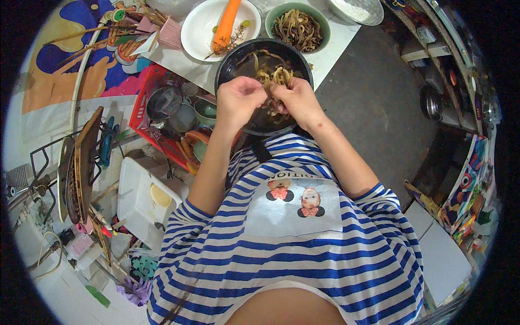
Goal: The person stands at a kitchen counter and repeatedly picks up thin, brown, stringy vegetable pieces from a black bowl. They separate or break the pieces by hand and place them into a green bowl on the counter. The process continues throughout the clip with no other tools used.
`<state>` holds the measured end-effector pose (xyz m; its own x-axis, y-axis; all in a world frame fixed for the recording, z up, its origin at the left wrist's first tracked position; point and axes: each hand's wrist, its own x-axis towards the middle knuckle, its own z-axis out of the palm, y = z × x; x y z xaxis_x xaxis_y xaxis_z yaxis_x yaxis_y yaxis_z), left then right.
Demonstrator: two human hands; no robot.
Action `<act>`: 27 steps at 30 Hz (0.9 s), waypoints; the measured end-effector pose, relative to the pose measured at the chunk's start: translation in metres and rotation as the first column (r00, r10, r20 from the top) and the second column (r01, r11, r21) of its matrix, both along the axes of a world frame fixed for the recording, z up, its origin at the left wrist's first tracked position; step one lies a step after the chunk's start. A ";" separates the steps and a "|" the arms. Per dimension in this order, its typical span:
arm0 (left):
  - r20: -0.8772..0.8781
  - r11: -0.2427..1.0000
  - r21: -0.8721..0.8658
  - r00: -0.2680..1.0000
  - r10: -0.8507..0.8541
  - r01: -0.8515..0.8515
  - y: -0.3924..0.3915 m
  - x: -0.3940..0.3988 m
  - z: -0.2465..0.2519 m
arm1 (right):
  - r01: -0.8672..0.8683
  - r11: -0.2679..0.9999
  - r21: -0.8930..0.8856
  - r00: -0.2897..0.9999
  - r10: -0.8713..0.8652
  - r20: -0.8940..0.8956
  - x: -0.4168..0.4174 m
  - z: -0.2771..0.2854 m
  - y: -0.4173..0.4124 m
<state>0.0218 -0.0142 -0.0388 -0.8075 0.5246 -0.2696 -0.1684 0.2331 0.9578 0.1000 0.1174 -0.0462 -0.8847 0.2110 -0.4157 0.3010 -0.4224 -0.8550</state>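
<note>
A black pan (222,74) holds dark liquid and pale brown, strip-like dried vegetables (280,75), whose exact kind I cannot tell. Over its middle, my right hand (295,96) grips some of the strips between thumb and fingers. Close beside it on the left, my left hand (243,97) has its thumb and fingertips pinched together; whether a strip is between them is hidden. Just behind the pan, a green bowl (269,24) is filled with more brown strips. A white bowl (193,32) to its left holds an orange carrot (226,26) and a thin stemmed sprig (233,43).
A bowl of white powder (352,11) stands at the back right of the white table (339,53). Left of the pan is a red crate (140,115) of bowls and dishes. Cutting boards (87,150) stand in a wire rack beside a white plastic basin (134,199).
</note>
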 end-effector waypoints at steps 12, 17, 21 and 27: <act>0.513 0.785 0.334 0.800 0.312 -0.521 -0.034 -0.033 -0.007 | 0.231 0.926 -0.298 0.972 -0.230 0.038 0.016 0.006 0.039; 0.060 0.997 0.076 0.998 0.020 -0.024 -0.025 -0.015 0.007 | 0.111 0.994 -0.008 0.993 -0.111 0.041 0.011 0.011 0.028; -0.211 0.989 -0.124 0.972 -0.102 0.077 0.006 0.005 0.007 | -0.009 0.993 -0.120 1.000 0.009 0.001 -0.001 0.006 0.010; -0.460 0.989 -0.146 0.884 -0.081 0.014 0.020 0.010 0.010 | 0.075 0.995 -0.059 0.997 -0.076 -0.013 -0.018 0.007 0.021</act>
<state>0.0322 0.0061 -0.0291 -0.8323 0.5512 0.0587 0.3018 0.3617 0.8821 0.0817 0.1386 -0.0395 -0.8733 0.2532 -0.4162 0.2537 -0.4931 -0.8322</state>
